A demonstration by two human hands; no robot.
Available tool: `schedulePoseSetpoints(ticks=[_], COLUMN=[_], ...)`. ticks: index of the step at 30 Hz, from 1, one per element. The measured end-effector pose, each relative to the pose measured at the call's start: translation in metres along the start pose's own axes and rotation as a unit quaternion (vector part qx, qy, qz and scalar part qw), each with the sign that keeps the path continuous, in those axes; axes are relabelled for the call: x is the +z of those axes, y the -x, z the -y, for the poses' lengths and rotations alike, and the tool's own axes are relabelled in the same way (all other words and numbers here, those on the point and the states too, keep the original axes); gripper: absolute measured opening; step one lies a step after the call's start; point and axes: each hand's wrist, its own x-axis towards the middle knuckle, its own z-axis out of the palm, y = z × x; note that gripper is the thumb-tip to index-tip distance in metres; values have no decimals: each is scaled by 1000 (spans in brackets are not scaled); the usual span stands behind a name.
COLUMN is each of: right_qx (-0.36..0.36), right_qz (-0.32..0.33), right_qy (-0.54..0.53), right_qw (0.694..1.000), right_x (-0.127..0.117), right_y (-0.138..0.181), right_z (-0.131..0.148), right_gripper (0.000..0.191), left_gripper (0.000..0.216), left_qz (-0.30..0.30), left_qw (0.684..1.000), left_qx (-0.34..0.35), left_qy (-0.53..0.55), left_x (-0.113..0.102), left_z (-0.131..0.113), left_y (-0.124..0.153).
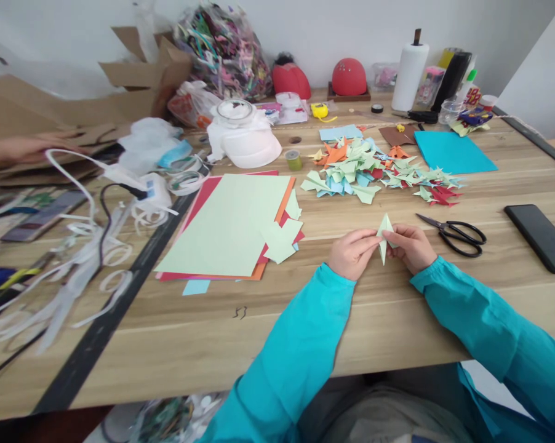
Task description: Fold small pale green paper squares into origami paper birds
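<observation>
**Clerk:** At the near middle of the table (397,320), entry one?

**Me:** Pale green folded paper (385,237), one piece, long and pointed at both ends. It stands upright just above the wood, between my two hands. My left hand (351,253) is closed and pinches its left edge with thumb and fingertips. My right hand (411,247) is closed and pinches its right edge the same way.

**Clerk:** Stage of work?

**Me:** By my reckoning it is mid-fold: the narrow shape is made but not finished like the others. A further crease would call for both pinches to hold firm and the edges to be lined up before pressing, because the paper is thin and the points are fine.

**Clerk:** Surrounding stock?

**Me:**
- Black scissors (457,235), lying shut just to the right of my right hand.
- Dark phone (539,237), beyond the scissors, face blank.
- Stack of coloured sheets (231,224), to the left, pale green on top, with offcuts (282,240) at its right corner.
- Heap of finished folded pieces (374,172), farther back, in green, orange, red and blue.
- Blue sheet (450,152), right of the heap.
- Paper towel roll (409,75), by the wall.
- Another person's hand (14,149), far left, resting on cardboard.

**Clerk:** Writing and labels?

**Me:** There is one small dark mark on the wood (239,312), which may be two digits, though I cannot read it surely. The bottles by the wall carry labels too small to make out, and no brand is legible anywhere.
</observation>
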Motion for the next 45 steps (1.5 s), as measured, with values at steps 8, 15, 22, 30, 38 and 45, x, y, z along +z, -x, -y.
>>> schedulePoseSetpoints(ticks=[8, 15, 22, 30, 38, 45], right_qx=[-36, -113, -132, -113, -101, -93], right_qz=[6, 25, 41, 42, 32, 30], right_qy=[37, 152, 185, 184, 163, 161], right_qw=[999, 982, 973, 975, 981, 982], right_x=[0, 4, 4, 3, 4, 3], right_y=[1, 5, 7, 6, 5, 5], right_z=[0, 6, 5, 7, 9, 8], right_gripper=[28, 32, 28, 28, 26, 26], left_gripper=[12, 17, 33, 36, 33, 29], left_qz=[-23, -42, -54, -46, -24, -15], left_qw=[979, 890, 849, 852, 857, 855], left_qx=[-134, -318, -373, -373, -361, -370], left_qy=[150, 324, 370, 364, 366, 363], left_x=[6, 8, 3, 1, -1, -1], left_z=[-1, -6, -11, -11, -10, -7], left_y=[-3, -8, -13, -15, -16, -15])
